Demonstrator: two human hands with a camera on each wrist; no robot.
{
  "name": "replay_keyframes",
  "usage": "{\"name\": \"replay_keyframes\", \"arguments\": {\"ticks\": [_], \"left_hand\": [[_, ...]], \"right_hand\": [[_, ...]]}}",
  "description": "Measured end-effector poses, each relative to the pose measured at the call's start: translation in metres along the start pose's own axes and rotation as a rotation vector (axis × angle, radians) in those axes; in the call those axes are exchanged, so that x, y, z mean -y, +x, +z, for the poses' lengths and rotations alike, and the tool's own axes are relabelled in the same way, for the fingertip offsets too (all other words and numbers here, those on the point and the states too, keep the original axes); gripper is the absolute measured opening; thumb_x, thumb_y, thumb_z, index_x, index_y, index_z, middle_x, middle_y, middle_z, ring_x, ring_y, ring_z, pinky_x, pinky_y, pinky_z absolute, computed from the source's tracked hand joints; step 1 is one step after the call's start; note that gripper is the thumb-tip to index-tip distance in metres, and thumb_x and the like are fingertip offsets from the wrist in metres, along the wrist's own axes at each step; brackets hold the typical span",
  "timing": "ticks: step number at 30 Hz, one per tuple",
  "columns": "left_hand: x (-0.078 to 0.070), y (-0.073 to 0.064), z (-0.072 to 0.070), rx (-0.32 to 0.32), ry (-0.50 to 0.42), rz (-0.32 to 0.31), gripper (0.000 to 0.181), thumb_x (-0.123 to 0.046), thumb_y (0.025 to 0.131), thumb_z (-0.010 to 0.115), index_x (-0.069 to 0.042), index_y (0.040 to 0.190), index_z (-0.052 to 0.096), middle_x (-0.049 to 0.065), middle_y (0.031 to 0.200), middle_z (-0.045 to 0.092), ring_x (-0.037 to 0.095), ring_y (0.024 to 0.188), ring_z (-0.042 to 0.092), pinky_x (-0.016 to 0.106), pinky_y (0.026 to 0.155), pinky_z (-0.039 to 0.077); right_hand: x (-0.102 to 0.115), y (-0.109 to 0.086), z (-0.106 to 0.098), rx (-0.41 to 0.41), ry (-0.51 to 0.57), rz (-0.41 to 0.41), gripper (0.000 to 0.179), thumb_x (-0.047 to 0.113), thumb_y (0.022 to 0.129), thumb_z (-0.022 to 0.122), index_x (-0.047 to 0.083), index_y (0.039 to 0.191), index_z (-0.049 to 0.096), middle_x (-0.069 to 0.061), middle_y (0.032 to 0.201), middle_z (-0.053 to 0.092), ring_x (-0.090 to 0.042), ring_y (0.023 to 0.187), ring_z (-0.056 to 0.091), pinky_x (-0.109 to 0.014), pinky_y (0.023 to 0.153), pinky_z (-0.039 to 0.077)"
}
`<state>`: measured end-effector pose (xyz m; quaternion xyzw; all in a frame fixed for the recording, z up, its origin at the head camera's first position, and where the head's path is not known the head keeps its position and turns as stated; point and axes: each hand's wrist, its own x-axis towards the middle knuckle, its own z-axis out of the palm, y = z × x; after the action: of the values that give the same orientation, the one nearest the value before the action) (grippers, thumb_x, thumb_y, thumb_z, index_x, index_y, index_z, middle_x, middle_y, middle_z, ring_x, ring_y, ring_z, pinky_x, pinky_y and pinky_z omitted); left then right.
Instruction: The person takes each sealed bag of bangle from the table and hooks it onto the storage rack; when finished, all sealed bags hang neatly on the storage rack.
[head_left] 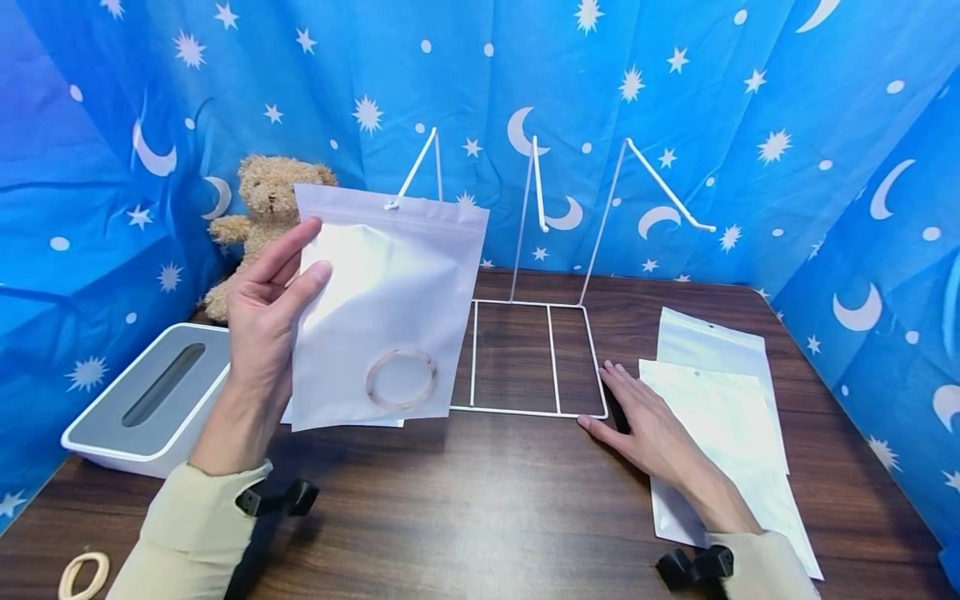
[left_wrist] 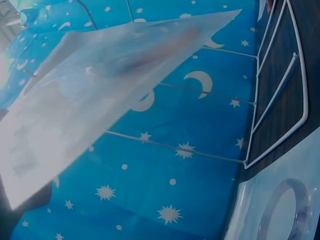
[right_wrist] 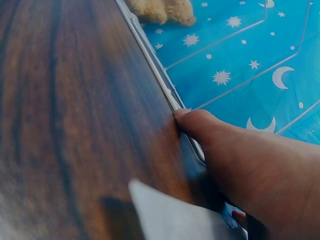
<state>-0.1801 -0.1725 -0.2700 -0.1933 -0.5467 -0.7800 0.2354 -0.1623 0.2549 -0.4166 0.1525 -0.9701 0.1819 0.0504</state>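
My left hand (head_left: 264, 312) pinches the left edge of a white zip bag (head_left: 382, 308) between thumb and fingers. A ring-shaped bangle (head_left: 402, 379) shows through near its bottom. The bag's top hole meets the tip of the left hook (head_left: 414, 171) on a white wire rack (head_left: 551, 358); whether the tip passes through is hard to tell. In the left wrist view the bag (left_wrist: 75, 105) slants across, with a reddish blur showing through it. My right hand (head_left: 652, 433) lies at the rack base's front right corner, fingers extended; its thumb (right_wrist: 200, 122) touches the wire.
White bags (head_left: 720, 433) lie overlapped on the right. Another bag (left_wrist: 245, 215) with a ring-shaped thing lies under the held one. At the left are a tissue box (head_left: 157, 400), a teddy bear (head_left: 262, 217) and a beige ring (head_left: 84, 575). Two further hooks extend from the rack.
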Motion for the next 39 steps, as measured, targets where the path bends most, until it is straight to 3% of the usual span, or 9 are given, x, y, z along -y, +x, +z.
{"name": "replay_keyframes", "arguments": {"ticks": [6,13,22,30,32,35,39], "left_hand": [[0.013,0.01,0.003,-0.045,-0.055,-0.024,0.042,0.003,0.087,0.07,-0.001,0.128,0.064,0.013,0.135,0.058,0.026,0.13,0.049,0.028,0.094,0.048],[0.031,0.035,0.014,-0.039,-0.137,-0.003,0.043,0.007,0.085,0.071,0.002,0.128,0.063,0.014,0.135,0.058,0.026,0.128,0.051,0.028,0.092,0.05],[0.051,0.066,0.021,-0.041,-0.111,0.003,0.043,0.006,0.085,0.072,-0.001,0.126,0.065,0.01,0.134,0.06,0.017,0.132,0.046,0.029,0.098,0.045],[0.066,0.088,0.026,-0.067,-0.099,0.011,0.042,0.008,0.084,0.072,-0.001,0.124,0.067,0.01,0.131,0.062,0.017,0.13,0.049,0.029,0.097,0.046],[0.069,0.091,0.029,-0.084,-0.071,0.027,0.04,0.009,0.084,0.071,-0.001,0.123,0.067,0.01,0.13,0.062,0.016,0.123,0.054,0.028,0.093,0.048],[0.07,0.094,0.036,-0.111,0.03,0.056,0.038,0.008,0.085,0.07,-0.003,0.121,0.069,0.008,0.127,0.064,0.013,0.094,0.065,0.022,0.079,0.05],[0.065,0.094,0.047,-0.125,0.191,0.106,0.036,0.006,0.086,0.069,-0.006,0.121,0.07,0.008,0.122,0.067,0.009,0.062,0.054,0.02,0.06,0.044]], "right_hand": [[-0.002,-0.001,0.0,-0.026,-0.003,-0.026,0.091,0.064,0.09,0.057,0.003,0.152,0.032,-0.018,0.156,0.03,-0.035,0.144,0.025,-0.056,0.111,0.023],[0.0,-0.001,0.0,-0.034,-0.009,-0.031,0.09,0.064,0.09,0.056,0.003,0.152,0.032,-0.018,0.156,0.031,-0.034,0.143,0.025,-0.055,0.111,0.023],[-0.001,-0.001,0.0,-0.041,-0.009,-0.038,0.089,0.063,0.091,0.055,0.001,0.151,0.033,-0.018,0.155,0.031,-0.034,0.143,0.025,-0.054,0.111,0.023],[-0.001,-0.001,0.0,-0.036,-0.01,-0.019,0.09,0.064,0.092,0.054,0.003,0.153,0.029,-0.018,0.156,0.029,-0.033,0.144,0.024,-0.054,0.112,0.022],[-0.001,-0.001,0.001,-0.045,-0.011,-0.027,0.09,0.063,0.092,0.055,0.002,0.153,0.029,-0.019,0.156,0.03,-0.034,0.143,0.025,-0.054,0.111,0.023],[-0.001,-0.002,0.001,-0.059,-0.009,-0.04,0.088,0.061,0.092,0.056,0.002,0.152,0.031,-0.018,0.155,0.032,-0.034,0.143,0.026,-0.054,0.111,0.024],[-0.002,-0.002,0.0,-0.053,-0.009,-0.048,0.085,0.061,0.092,0.056,0.004,0.151,0.035,-0.017,0.155,0.032,-0.033,0.143,0.026,-0.053,0.111,0.023]]}}
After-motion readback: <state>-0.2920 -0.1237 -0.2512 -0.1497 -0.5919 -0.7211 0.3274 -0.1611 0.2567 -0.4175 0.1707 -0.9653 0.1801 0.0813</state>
